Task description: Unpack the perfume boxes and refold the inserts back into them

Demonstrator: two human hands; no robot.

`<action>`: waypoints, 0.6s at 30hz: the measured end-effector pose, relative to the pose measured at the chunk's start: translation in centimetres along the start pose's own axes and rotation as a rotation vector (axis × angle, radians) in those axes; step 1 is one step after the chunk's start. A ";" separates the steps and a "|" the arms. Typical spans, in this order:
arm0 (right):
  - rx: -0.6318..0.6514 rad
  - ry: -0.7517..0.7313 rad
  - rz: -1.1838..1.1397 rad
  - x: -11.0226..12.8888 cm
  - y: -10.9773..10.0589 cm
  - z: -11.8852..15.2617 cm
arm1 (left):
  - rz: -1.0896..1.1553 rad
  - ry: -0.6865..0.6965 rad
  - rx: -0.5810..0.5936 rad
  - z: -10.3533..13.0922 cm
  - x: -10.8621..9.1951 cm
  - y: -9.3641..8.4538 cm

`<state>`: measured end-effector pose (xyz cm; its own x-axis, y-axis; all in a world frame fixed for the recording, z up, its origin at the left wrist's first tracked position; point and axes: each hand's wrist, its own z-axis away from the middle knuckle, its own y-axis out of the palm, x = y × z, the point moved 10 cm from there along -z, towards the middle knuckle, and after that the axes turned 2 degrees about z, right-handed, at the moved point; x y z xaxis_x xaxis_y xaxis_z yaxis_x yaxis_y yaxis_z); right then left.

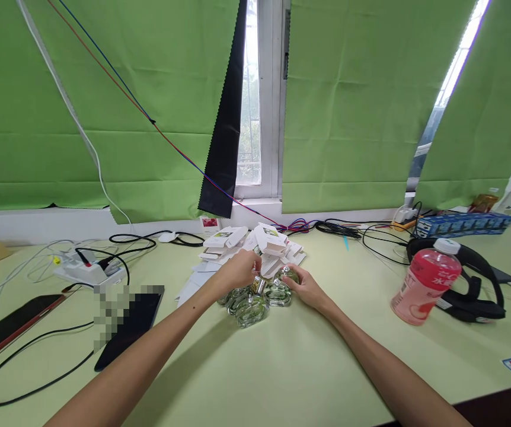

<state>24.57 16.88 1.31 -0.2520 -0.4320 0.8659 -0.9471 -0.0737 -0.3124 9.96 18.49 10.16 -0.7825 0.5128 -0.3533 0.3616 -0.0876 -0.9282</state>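
Several small clear-green glass bottles (252, 312), which look like perfume bottles, lie close together on the table in the middle of the view. My left hand (240, 268) reaches over them from the left with its fingers pinched; what is between the fingertips is hidden. A gold-coloured piece (258, 286) shows just below those fingertips. At the right of the group, my right hand (307, 287) has its fingers curled on a green glass bottle (286, 274). Directly behind the bottles, small white printed boxes (271, 238) lie in a loose pile.
On the right stand a pink drink bottle (427, 281), a black headset (482, 305) and a blue box row (464, 224). To the left lie a dark tablet (133, 326), a phone (13, 323) and a power strip (89, 270) with cables. Green curtains (348, 118) hang behind.
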 end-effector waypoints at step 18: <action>-0.246 0.093 -0.038 -1.1 -2.1 0.8 | 0.251 -0.222 -0.586 10.9 6.7 -7.0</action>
<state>26.98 16.77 0.69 -0.2216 -0.3479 0.9109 -0.9732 0.1373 -0.1843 -3.37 13.27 13.05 -0.7020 0.3441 -0.6235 0.7121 0.3292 -0.6201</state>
